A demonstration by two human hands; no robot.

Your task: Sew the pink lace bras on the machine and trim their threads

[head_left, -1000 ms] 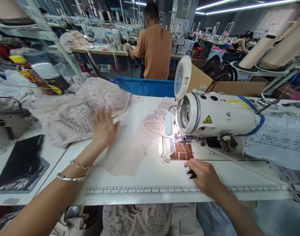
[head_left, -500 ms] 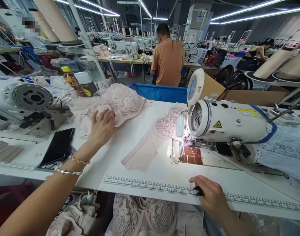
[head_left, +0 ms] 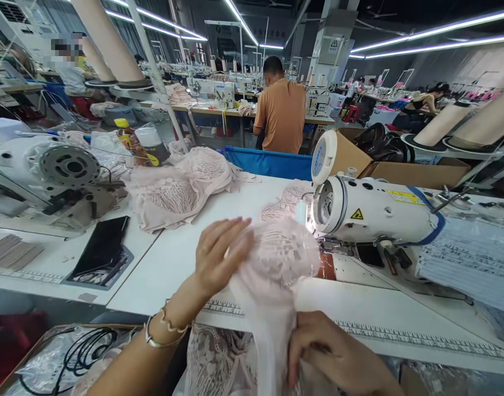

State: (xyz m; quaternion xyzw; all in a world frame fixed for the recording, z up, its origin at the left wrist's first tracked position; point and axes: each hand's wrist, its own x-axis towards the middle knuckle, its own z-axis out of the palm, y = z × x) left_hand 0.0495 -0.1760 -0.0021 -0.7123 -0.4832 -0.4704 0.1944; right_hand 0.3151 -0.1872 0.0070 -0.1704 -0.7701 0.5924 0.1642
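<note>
Table (head_left: 173,258) fills most of my working space, and on its right the white sewing machine (head_left: 376,209) points its open round end leftward. At the far left of the tabletop I see a heap of pale lace pieces (head_left: 169,195), well apart from both hands. A flat lace piece (head_left: 272,212) lies beside the machine's lit end, partly hidden.

The held lace piece (head_left: 279,256) hangs in front of these, just short of the machine and to its left. Its long axis runs away from me: cup end far, narrow strip near, the strip dropping over the front edge. I judge that line to be what matters most here, with the cup end closest to the sewing area.

From my left hand (head_left: 219,256) the cup lies directly to the right; that hand is the nearer one to it. Its fingers are extended along the cup's left edge, but blur keeps me from telling whether they pinch. My right hand (head_left: 330,352) is curled, apparently gripping the strip's right edge, so the cup lies ahead and leftward of it.
</note>
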